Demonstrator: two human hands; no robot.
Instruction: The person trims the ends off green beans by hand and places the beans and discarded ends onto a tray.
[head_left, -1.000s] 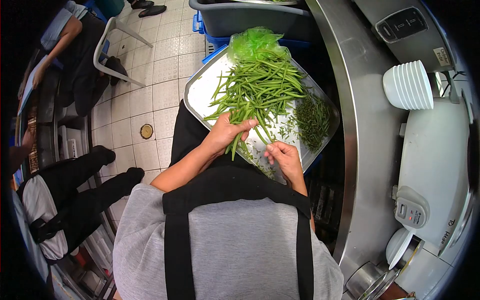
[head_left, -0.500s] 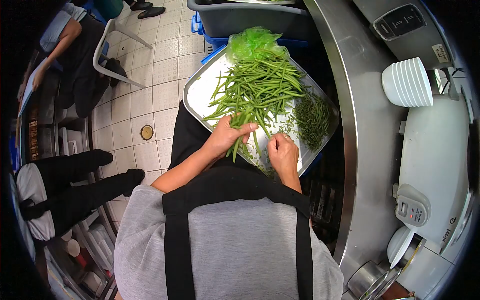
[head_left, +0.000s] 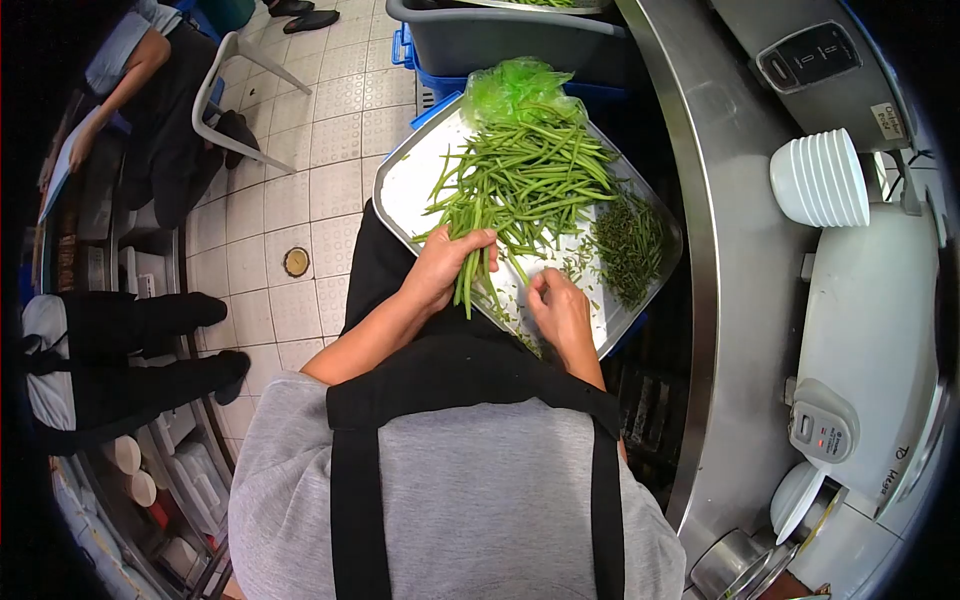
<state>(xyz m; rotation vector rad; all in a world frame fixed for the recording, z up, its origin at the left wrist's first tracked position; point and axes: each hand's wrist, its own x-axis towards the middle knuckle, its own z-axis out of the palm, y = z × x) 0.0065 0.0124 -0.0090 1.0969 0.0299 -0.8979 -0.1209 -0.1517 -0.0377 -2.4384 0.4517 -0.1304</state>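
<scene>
My left hand is closed around a bunch of green beans, their ends hanging below the fingers. My right hand is curled in a pinch at the lower end of one bean that slants out from the left hand. Under both hands lies a metal tray. A large heap of green beans covers its middle, with a bright green plastic bag at the far corner. Small dark trimmed ends are piled at the tray's right side, and loose bits are scattered near my right hand.
A steel counter runs along the right, holding stacked white bowls and a rice cooker-like appliance. Beyond the tray stands a grey tub. To the left are a chair, a seated person and another person's legs.
My right hand has shifted slightly left, nearer the bean's end. The bunch in my left hand has turned a little. At the left, the other person's legs have moved further left.
</scene>
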